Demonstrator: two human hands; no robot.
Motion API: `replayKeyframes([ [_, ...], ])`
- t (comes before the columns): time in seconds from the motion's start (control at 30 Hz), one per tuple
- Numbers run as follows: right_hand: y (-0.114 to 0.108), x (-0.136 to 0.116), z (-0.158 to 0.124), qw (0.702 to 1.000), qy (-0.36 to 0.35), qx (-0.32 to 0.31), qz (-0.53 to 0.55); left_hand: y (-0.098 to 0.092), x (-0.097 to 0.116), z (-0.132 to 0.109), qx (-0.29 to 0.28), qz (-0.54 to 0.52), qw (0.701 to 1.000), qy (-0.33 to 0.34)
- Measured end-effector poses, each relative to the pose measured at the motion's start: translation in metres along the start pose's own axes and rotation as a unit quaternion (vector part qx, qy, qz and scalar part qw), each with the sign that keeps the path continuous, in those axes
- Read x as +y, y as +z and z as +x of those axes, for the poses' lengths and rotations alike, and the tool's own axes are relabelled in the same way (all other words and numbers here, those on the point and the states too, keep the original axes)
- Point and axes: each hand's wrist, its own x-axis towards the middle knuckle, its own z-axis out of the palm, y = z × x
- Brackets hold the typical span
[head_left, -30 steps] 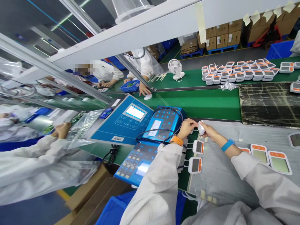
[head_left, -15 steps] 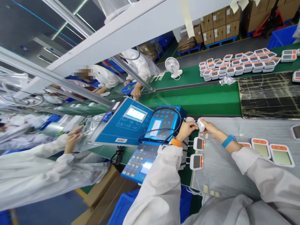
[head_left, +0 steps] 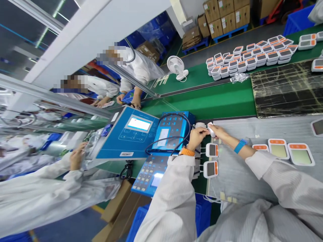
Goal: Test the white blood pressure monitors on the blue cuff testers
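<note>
My right hand (head_left: 220,133) is closed around a small white device (head_left: 211,129), held on edge over the grey mat (head_left: 242,181). My left hand (head_left: 197,136) pinches at the device's left end, where a thin white lead meets it. Just below my hands lie two white devices with dark screens and orange ends (head_left: 211,150) (head_left: 210,168), each with a lead plugged in from the left. Three blue test instruments (head_left: 131,136) (head_left: 174,129) (head_left: 151,171) stand to the left of my hands, with a black cable looped over the middle one.
Three more orange-topped devices (head_left: 279,149) lie on the mat to the right. Stacks of the same devices (head_left: 248,57) and a small white fan (head_left: 176,67) stand on the green bench beyond. A co-worker's sleeve and hand (head_left: 75,158) are at left; other people work farther back.
My head has turned, so the scene has shifted up and left in view. Both hands stay together on the white device, with hardly any movement.
</note>
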Motion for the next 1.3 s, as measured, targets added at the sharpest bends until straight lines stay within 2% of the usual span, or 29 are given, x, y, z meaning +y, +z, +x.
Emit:
replayKeyframes([
  [0.1,0.004,0.002,0.001,1.0,-0.01,0.004,-0.018,-0.001,0.002,-0.002,-0.004,0.021,1.0,-0.012],
  [0.23,0.013,0.0,-0.001,1.0,0.0,0.013,-0.017,-0.007,0.015,-0.004,-0.026,0.123,0.991,-0.037],
  [0.37,0.016,-0.003,-0.01,0.993,0.029,0.043,-0.107,-0.012,0.029,-0.002,-0.055,0.204,0.977,-0.032],
  [0.43,0.007,0.0,-0.021,0.989,-0.014,0.023,-0.148,-0.013,0.03,0.001,-0.096,0.191,0.977,0.001],
  [0.53,-0.018,0.013,-0.048,0.973,-0.135,-0.034,-0.184,-0.011,0.024,0.004,-0.154,0.114,0.981,0.036],
  [0.63,-0.054,0.034,-0.09,0.933,-0.193,-0.037,-0.302,-0.009,0.017,0.004,-0.161,0.07,0.983,0.046],
  [0.73,-0.09,0.06,-0.136,0.854,-0.196,0.018,-0.482,-0.01,0.016,0.003,-0.167,0.093,0.981,0.041],
  [0.83,-0.121,0.088,-0.168,0.79,-0.176,0.083,-0.581,-0.019,0.023,0.002,-0.178,0.167,0.97,0.023],
  [0.9,-0.136,0.104,-0.181,0.767,-0.181,0.095,-0.608,-0.028,0.032,-0.001,-0.171,0.224,0.959,0.014],
  [1.0,-0.15,0.12,-0.192,0.748,-0.207,0.102,-0.623,-0.032,0.055,-0.012,-0.128,0.293,0.947,0.031],
  [1.07,-0.158,0.124,-0.198,0.74,-0.209,0.118,-0.628,-0.021,0.077,-0.026,-0.089,0.315,0.944,0.048],
  [1.13,-0.169,0.125,-0.207,0.733,-0.199,0.129,-0.638,0.005,0.101,-0.044,-0.067,0.303,0.948,0.062],
  [1.2,-0.185,0.127,-0.216,0.728,-0.18,0.138,-0.647,0.043,0.126,-0.061,-0.083,0.26,0.958,0.084],
  [1.3,-0.215,0.128,-0.229,0.724,-0.124,0.178,-0.655,0.11,0.163,-0.078,-0.138,0.179,0.966,0.124],
])
